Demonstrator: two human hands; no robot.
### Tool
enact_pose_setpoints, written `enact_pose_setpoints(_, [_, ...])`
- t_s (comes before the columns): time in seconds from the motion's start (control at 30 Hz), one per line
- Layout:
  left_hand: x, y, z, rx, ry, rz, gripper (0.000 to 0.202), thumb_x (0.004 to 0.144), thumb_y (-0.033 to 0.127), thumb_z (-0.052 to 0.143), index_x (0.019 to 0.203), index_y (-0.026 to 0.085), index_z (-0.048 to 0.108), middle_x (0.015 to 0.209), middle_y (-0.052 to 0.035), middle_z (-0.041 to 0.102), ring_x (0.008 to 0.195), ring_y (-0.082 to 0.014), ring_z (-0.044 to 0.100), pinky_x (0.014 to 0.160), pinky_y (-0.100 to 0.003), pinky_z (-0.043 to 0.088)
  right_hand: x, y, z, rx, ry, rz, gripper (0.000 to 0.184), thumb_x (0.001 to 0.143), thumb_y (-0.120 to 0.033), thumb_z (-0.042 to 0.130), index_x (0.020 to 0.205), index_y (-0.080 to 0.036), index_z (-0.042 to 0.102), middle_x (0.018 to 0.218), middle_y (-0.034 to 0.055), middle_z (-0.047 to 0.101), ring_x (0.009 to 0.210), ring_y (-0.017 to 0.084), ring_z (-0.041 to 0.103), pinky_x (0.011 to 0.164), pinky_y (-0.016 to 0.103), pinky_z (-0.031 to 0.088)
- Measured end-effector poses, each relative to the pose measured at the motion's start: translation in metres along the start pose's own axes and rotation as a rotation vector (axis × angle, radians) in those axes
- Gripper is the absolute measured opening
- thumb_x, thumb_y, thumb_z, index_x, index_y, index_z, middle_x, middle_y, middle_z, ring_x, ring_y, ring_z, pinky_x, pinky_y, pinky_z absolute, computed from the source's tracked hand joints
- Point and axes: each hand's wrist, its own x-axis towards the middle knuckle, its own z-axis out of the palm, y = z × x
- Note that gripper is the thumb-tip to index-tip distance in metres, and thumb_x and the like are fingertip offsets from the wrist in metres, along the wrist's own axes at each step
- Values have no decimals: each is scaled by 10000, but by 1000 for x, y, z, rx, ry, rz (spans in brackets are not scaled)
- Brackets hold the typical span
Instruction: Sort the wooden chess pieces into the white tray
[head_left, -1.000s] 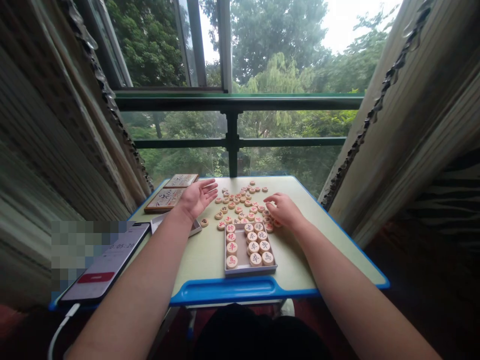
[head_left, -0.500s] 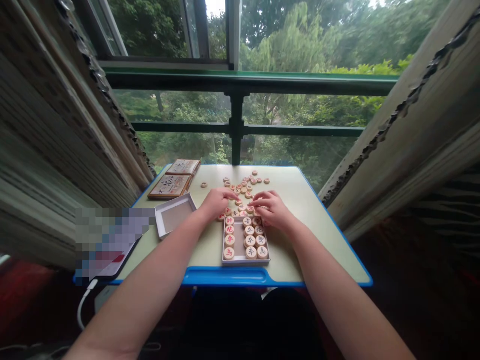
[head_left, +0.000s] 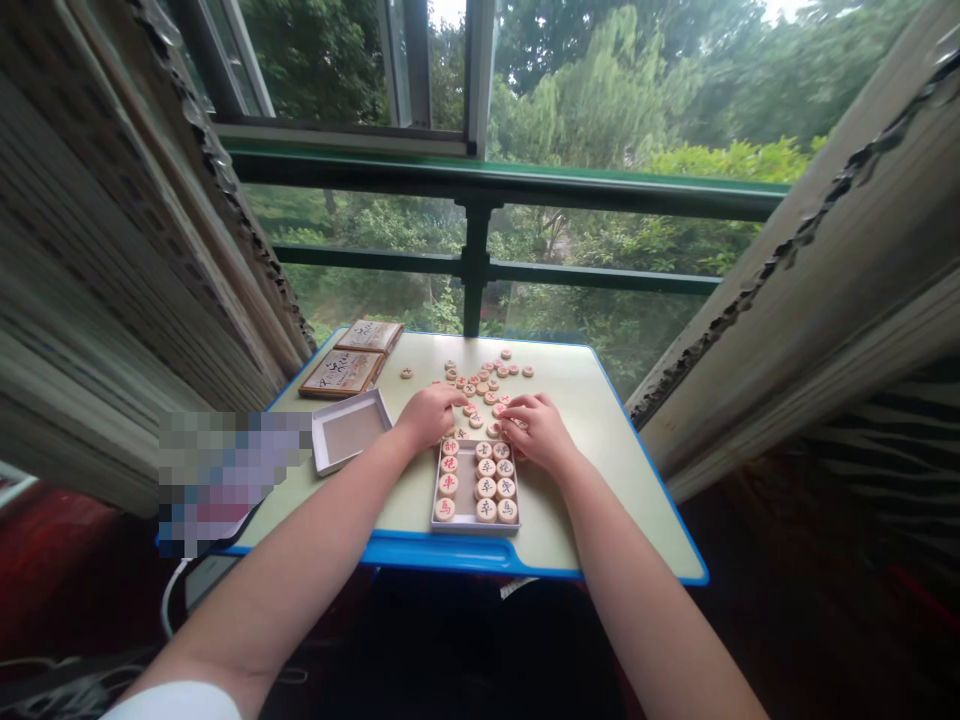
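A small white tray (head_left: 436,513) near the table's front edge holds several round wooden chess pieces (head_left: 487,489) in rows. More loose pieces (head_left: 487,384) lie scattered beyond it. My left hand (head_left: 429,415) rests curled over the pieces just past the tray's far left corner. My right hand (head_left: 534,432) is curled over the pieces at the tray's far right corner. The fingers of both hands are bent down onto pieces; what they grip is hidden.
An empty white box lid (head_left: 349,430) lies left of the tray. Two flat printed boxes (head_left: 351,362) sit at the table's back left. The yellow table (head_left: 600,460) has a blue rim. A phone with a cable lies at the left edge. Window railing stands beyond.
My left hand has come from raised and open at the left down onto the pieces beside the tray. My right hand stays on the pieces. The view has tilted downward.
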Motion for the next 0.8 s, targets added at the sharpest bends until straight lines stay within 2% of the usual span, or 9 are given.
enact_pose_setpoints(0.07, [-1,-1,1,-8,16,-5,374,667,-3,397,784,172,706,848,-39,711,844,-175,635,814,-298,506,0,0,1,27,-14,-22,181,828,-282,567,889,-270,738,1033,27,647,914,193,468,870,341,357])
enact_pose_setpoints(0.13, [-3,-1,2,4,37,-18,361,664,1,395,748,178,699,828,-32,711,826,-172,638,805,-298,507,0,1,2,25,-58,-26,167,821,-292,577,851,-289,740,1063,10,638,943,196,460,888,357,336])
enact_pose_setpoints(0.3, [-3,11,-13,71,119,-50,304,677,46,398,659,181,669,743,-41,696,773,-180,633,763,-303,505,-1,6,2,-4,-79,65,149,787,-317,604,784,-267,745,978,20,655,894,193,467,875,363,335])
enact_pose_setpoints(0.43, [-3,25,-35,141,26,-132,264,705,106,394,631,185,635,682,-41,661,685,-193,612,685,-325,506,-1,9,5,-2,-62,94,194,769,-366,626,894,-264,733,987,35,646,896,199,469,863,352,353])
enact_pose_setpoints(0.5, [-9,26,-38,175,-6,-183,265,712,122,395,701,182,652,747,-55,672,727,-215,619,691,-352,512,1,9,6,-8,-74,104,216,772,-384,623,920,-268,729,999,38,640,903,204,467,861,353,355])
enact_pose_setpoints(0.57, [-20,24,-35,169,12,-180,302,722,121,392,820,171,673,868,-75,687,835,-233,626,759,-375,516,2,9,7,-13,-102,115,204,775,-392,619,889,-269,736,999,37,638,901,204,468,860,353,356])
enact_pose_setpoints(0.67, [-38,17,-26,94,158,-88,359,795,162,377,1020,149,656,1035,-95,673,1009,-222,595,926,-382,473,3,8,6,-13,-119,125,203,779,-386,609,880,-266,737,989,41,636,897,202,470,855,348,357])
enact_pose_setpoints(0.73, [-44,12,-21,81,293,-107,386,849,203,352,1124,137,615,1115,-104,648,1081,-215,566,985,-393,437,3,7,5,-9,-111,139,211,774,-371,609,905,-261,733,976,47,635,895,201,468,857,342,356])
enact_pose_setpoints(0.8, [-46,10,-19,81,319,-130,406,886,272,344,1169,124,593,1159,-119,628,1141,-228,532,1020,-419,404,2,6,4,-3,-93,174,221,746,-370,630,902,-252,733,962,50,631,906,208,461,867,337,354])
